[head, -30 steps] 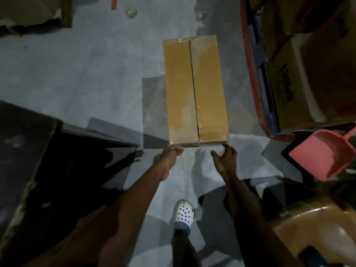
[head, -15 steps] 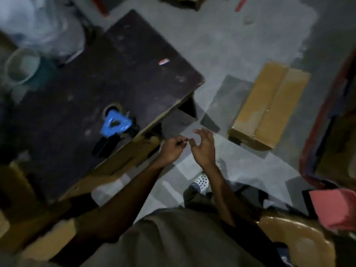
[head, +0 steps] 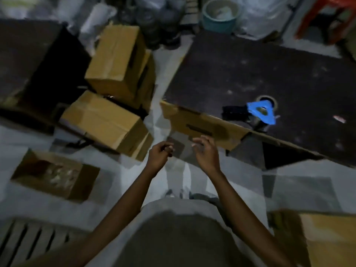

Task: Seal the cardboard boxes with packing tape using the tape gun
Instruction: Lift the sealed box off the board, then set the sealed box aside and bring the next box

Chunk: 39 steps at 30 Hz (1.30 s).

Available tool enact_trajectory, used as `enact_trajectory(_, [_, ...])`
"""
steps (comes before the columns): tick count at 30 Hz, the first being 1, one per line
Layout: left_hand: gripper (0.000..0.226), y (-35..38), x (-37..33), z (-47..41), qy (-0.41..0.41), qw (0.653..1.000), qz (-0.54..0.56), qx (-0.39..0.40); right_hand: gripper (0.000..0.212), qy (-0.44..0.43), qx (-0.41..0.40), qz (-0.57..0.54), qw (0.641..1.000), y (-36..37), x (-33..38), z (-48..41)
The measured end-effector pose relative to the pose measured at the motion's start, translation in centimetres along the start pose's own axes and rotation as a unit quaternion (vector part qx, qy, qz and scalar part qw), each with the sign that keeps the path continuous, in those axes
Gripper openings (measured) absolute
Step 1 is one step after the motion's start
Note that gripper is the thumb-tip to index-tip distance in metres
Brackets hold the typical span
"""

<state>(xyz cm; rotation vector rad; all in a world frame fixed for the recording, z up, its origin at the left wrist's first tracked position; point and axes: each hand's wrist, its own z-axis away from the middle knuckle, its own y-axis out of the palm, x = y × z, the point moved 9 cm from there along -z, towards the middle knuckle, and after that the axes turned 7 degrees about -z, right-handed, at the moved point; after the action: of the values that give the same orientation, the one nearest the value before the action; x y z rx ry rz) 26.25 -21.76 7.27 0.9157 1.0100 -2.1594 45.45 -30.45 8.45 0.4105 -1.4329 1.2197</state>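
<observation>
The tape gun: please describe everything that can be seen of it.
The tape gun has a blue plastic-looking triangular plate with a hole, a black handle pointing left and a tape roll behind. It lies on its side on the dark table, near its front edge. The left hand and right hand are apart from it.

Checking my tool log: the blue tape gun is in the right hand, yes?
No. The head view shows the blue tape gun lying on the dark table; the right hand holds nothing.
</observation>
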Motion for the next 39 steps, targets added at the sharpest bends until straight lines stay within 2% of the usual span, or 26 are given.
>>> enact_trajectory(3, [0.021,-6.5,5.1,2.2,-0.054,0.993,0.069,-0.077,0.019,-0.027,0.098,0.013,0.995,8.0,3.3,0.7])
enact_trajectory(7, [0.02,-12.2,10.5,4.2,-0.112,0.969,0.149,-0.163,0.017,-0.057,0.195,0.03,0.979,15.0,6.6,1.3])
enact_trajectory(18, [0.02,-20.7,15.7,1.1,-0.175,0.908,0.255,-0.283,0.018,-0.117,0.309,0.081,0.94,27.5,14.7,-7.5])
enact_trajectory(23, [0.018,-24.3,17.3,-2.0,-0.212,0.877,0.295,-0.314,0.017,-0.091,0.326,0.09,0.937,32.6,15.8,-12.7])
enact_trajectory(28, [0.017,-25.6,25.0,-9.0,-0.283,0.833,0.331,-0.342,0.023,-0.019,0.339,0.078,0.937,40.0,12.3,-18.5])
enact_trajectory(32, [0.053,-23.2,33.5,-18.0,-0.354,0.786,0.387,-0.326,0.035,0.021,0.331,0.089,0.939,47.2,5.7,-25.0])
enact_trajectory(36, [0.082,-20.5,40.3,-25.0,-0.397,0.748,0.422,-0.323,0.069,0.05,0.265,0.118,0.956,52.5,-1.8,-31.5])
enact_trajectory(39, [0.084,-19.3,43.9,-28.1,-0.41,0.727,0.444,-0.326,0.087,0.091,0.238,0.143,0.956,55.5,-6.8,-34.4])
